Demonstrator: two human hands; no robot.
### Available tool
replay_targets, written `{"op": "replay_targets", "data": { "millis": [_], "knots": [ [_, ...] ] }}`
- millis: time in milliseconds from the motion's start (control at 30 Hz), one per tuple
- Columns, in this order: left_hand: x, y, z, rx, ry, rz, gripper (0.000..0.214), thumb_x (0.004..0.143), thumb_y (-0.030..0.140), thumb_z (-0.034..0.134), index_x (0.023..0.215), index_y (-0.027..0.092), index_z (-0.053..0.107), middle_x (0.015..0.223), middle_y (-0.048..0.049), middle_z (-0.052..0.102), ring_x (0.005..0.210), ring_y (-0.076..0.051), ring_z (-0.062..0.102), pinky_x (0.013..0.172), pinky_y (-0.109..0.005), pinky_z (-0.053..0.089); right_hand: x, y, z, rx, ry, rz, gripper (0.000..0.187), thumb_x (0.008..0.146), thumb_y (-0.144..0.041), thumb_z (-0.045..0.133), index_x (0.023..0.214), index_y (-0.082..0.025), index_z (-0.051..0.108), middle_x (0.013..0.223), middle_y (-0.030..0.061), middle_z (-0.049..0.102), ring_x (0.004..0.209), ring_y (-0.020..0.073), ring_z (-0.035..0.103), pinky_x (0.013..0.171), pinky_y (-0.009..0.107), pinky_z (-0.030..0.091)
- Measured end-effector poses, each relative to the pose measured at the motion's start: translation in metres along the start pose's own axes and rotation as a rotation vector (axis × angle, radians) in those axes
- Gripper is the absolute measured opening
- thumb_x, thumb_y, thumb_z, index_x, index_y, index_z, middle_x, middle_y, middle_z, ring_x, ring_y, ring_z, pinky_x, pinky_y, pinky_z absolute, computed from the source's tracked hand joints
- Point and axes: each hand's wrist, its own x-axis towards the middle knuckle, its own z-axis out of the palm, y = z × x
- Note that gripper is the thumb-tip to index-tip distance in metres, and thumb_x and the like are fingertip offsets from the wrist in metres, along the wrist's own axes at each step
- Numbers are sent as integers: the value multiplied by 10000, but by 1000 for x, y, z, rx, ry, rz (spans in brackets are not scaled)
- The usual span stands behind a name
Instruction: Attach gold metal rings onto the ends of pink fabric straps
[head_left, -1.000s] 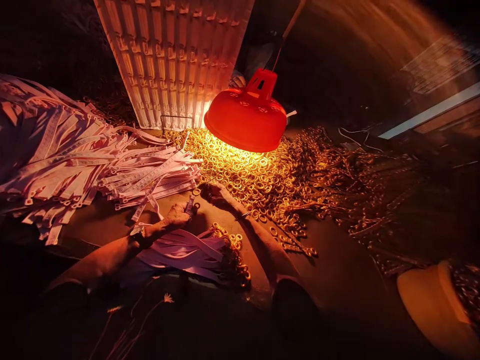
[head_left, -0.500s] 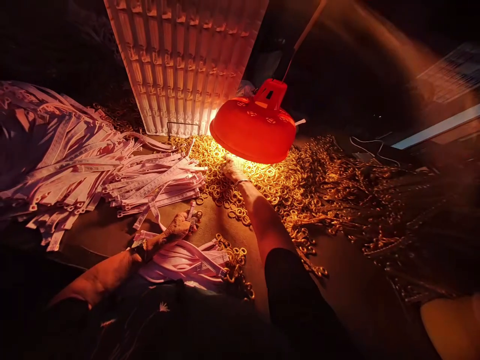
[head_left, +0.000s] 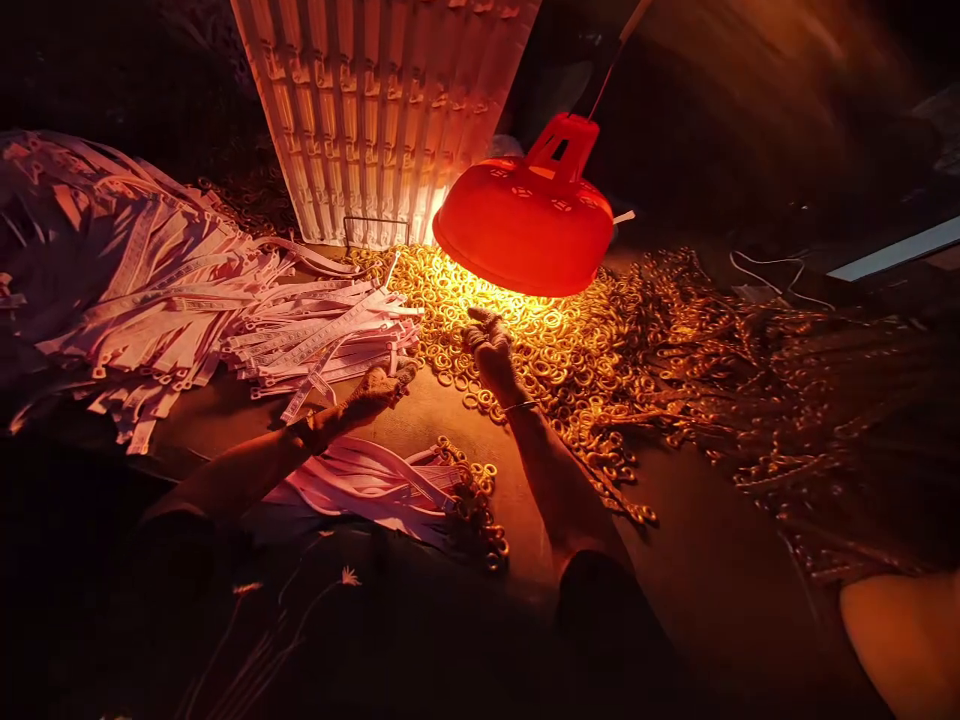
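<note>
My left hand is closed at the end of a heap of pale pink straps printed with markings. A short strap end stands up at its fingertips, pinched there. My right hand is over a heap of gold-coloured rings, under the lamp, its fingers curled together. What they hold, if anything, is too small and shaded to make out. Below my left hand lies a bundle of pink straps with rings at their right ends.
A bright red-shaded lamp hangs low just above the rings. Behind it stands a ridged, pale panel. More rings and dark strands spread right. A white cord lies at the back right.
My right hand has drawn back slightly from beneath the lamp, and its fingers have come into view. My left hand has moved up and right, closer to the strap heap. The view has shifted slightly.
</note>
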Motion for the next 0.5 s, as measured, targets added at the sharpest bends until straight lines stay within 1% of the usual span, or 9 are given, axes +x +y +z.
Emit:
{"op": "replay_targets", "data": {
  "millis": [33,67,100,167,267,367,433,500],
  "knots": [
    [7,-3,4,-12,11,-7,126,922,244,668,960,126,645,748,-7,627,559,-70,512,500,-179,415,-15,-1,4,72,11,53,467,914,-489,496,1260,-194,601,850,32,632,684,130,500,674,262,499],
    [13,-7,7,-31,21,-12,106,882,207,689,860,132,618,651,15,587,495,-56,455,457,-169,348,-29,-1,9,129,8,102,487,903,-506,513,1272,-198,593,855,31,635,685,129,515,671,259,508],
    [18,-11,10,-54,25,-16,151,841,187,709,775,142,580,585,27,557,459,-50,424,437,-170,309,-42,-2,14,172,-5,142,502,895,-518,520,1279,-201,586,864,33,637,689,130,531,671,262,519],
    [24,-22,15,-95,25,-22,266,777,194,735,646,162,505,506,33,520,417,-49,400,419,-184,274,-63,-1,22,239,-39,203,511,883,-522,531,1283,-208,572,890,39,638,698,133,555,678,273,537],
    [27,-36,19,-123,3,-45,367,736,212,734,528,172,435,435,33,451,382,-44,351,408,-204,226,-83,0,28,310,-82,231,491,881,-496,565,1285,-216,549,948,50,654,729,136,591,709,288,548],
    [24,-44,15,-199,-96,-129,321,723,231,737,548,166,475,441,33,425,396,-49,337,421,-213,252,-94,2,28,311,-148,187,459,887,-512,596,1236,-216,567,955,58,681,772,154,624,745,312,546],
    [22,-44,10,-261,-168,-163,239,726,274,750,642,160,557,485,28,452,417,-58,349,426,-218,276,-97,5,27,284,-199,138,435,887,-526,605,1189,-214,599,899,50,688,753,159,621,737,319,536],
    [21,-43,5,-286,-191,-173,211,738,315,763,747,162,617,542,13,491,448,-74,401,432,-221,300,-99,7,26,254,-225,79,412,887,-531,602,1145,-210,627,821,36,680,713,158,605,708,318,519]
  ]
}}
